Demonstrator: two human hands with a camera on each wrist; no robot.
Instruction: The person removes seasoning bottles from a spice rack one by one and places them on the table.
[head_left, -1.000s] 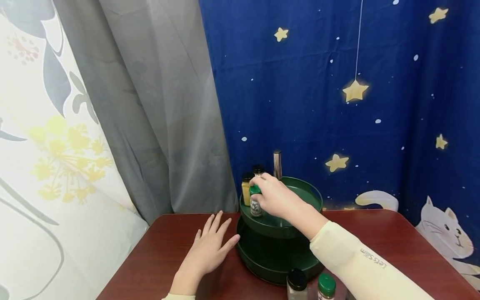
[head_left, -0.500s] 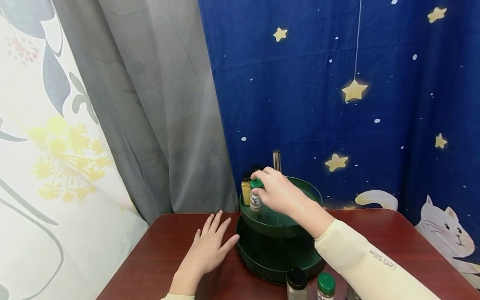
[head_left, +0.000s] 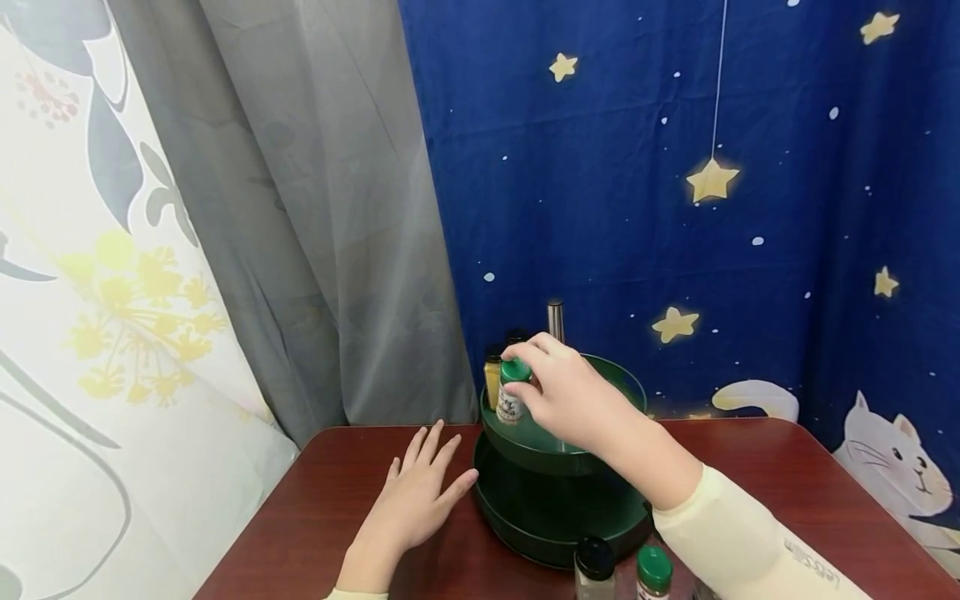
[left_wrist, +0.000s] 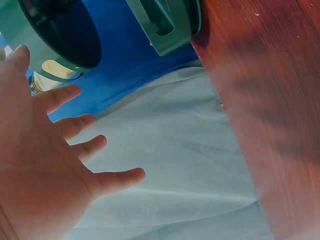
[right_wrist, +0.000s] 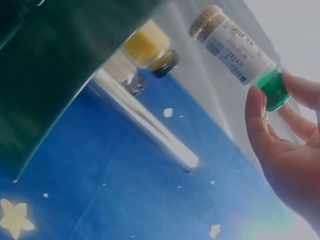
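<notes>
My right hand [head_left: 573,392] pinches the green cap [right_wrist: 274,90] of a small spice jar [head_left: 510,406] between thumb and fingers. White label and brown grains show on the jar in the right wrist view. It hangs slightly tilted over the upper tier [head_left: 525,457] of a dark green two-tier round rack. Behind it stand a yellow-filled jar with a black cap [head_left: 492,379] and another black-capped jar [head_left: 516,336], mostly hidden. Left of the rack, my left hand [head_left: 412,504] has its fingers spread, holding nothing, its thumb near the lower tier [head_left: 517,533].
A black-capped jar [head_left: 595,567] and a green-capped jar [head_left: 653,571] stand at the front of the red-brown table [head_left: 300,525]. A metal post [head_left: 555,320] rises from the rack. Grey [head_left: 397,333] and blue [head_left: 600,208] curtains hang behind the table.
The green-capped jar has risen a little and tilted in my right hand. My right forearm has shifted slightly rightward. The left hand has stayed in place.
</notes>
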